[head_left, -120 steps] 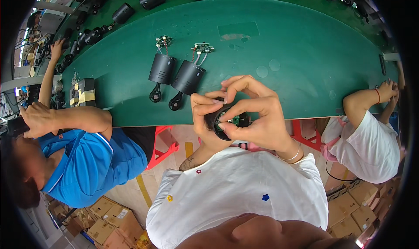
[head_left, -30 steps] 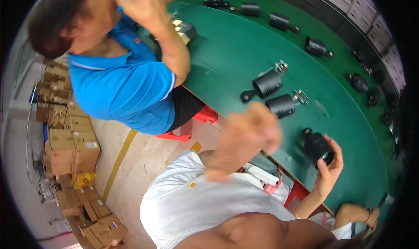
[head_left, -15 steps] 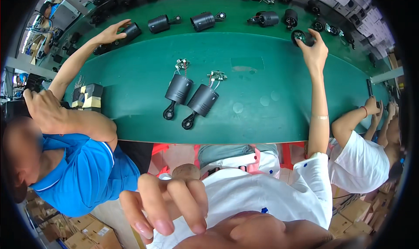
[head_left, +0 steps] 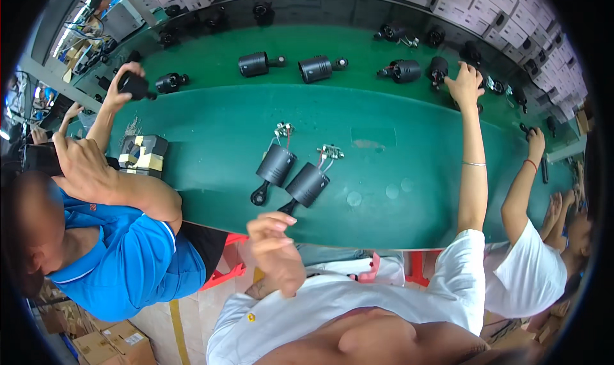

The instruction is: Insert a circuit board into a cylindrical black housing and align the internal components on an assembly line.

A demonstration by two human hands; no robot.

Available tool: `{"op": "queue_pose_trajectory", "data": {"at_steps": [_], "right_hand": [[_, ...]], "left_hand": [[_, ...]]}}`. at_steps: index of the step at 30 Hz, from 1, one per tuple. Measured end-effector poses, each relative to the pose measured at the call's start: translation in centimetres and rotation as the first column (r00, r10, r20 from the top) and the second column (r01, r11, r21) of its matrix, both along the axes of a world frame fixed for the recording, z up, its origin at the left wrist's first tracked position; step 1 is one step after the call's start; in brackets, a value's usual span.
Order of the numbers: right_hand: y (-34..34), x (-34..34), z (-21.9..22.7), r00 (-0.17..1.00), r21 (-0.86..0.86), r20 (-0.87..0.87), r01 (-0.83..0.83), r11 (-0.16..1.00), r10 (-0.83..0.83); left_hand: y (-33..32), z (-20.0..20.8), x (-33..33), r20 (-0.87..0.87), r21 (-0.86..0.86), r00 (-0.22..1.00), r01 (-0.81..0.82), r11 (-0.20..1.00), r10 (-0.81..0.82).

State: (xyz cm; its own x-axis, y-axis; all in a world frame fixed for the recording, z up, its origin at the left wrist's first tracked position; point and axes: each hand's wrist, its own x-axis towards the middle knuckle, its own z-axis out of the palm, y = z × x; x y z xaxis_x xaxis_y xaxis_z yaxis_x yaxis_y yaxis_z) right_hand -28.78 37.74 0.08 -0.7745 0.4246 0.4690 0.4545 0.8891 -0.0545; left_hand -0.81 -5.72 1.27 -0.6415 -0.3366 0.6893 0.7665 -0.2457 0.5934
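My left hand (head_left: 276,253) hovers at the near table edge, its fingers apart and holding nothing visible. Just beyond its fingertips lie two black ribbed cylindrical housings: the right housing (head_left: 307,185) and the left housing (head_left: 277,165). Each has a looped black stem toward me and a small circuit board (head_left: 330,152) on wires at its far end. My right hand (head_left: 465,87) stretches to the far right of the table, fingers spread over dark parts that it partly hides. Beside its thumb stands another black housing (head_left: 439,69).
A co-worker in blue at left holds a black housing (head_left: 133,85); a black block with yellow tape (head_left: 144,155) lies near them. More housings (head_left: 316,69) line the far strip of the green table (head_left: 409,218). Another co-worker sits at right. White boxes (head_left: 486,10) are stacked behind.
The view has tipped toward the far side. My left hand has moved forward to the table edge. My right hand no longer visibly grips the black housing; its fingers are spread.
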Motion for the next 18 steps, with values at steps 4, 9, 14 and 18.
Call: {"op": "queue_pose_trajectory", "data": {"at_steps": [4,9,14,18], "right_hand": [[2.4,-8.6,-1.0,0.936,-0.145,-0.076,-0.351,0.925,0.343],[-2.4,-21.3,-3.9,0.872,-0.107,0.392,-0.274,0.956,0.294],[-7.4,-32.6,-7.7,0.529,-0.11,0.657,-0.638,0.762,0.538],[-2.1,-33.9,-11.7,0.605,-0.122,0.787,-0.049,0.991,0.126]], "left_hand": [[0.7,-7.3,1.5,0.088,-0.411,0.909,-0.339,0.846,0.407],[1.8,-9.0,1.5,-0.113,-0.575,0.75,-0.584,0.573,0.651],[1.8,-9.5,2.3,-0.138,-0.595,0.68,-0.639,0.488,0.72],[1.4,-9.6,2.4,-0.165,-0.621,0.698,-0.623,0.476,0.697]]}}
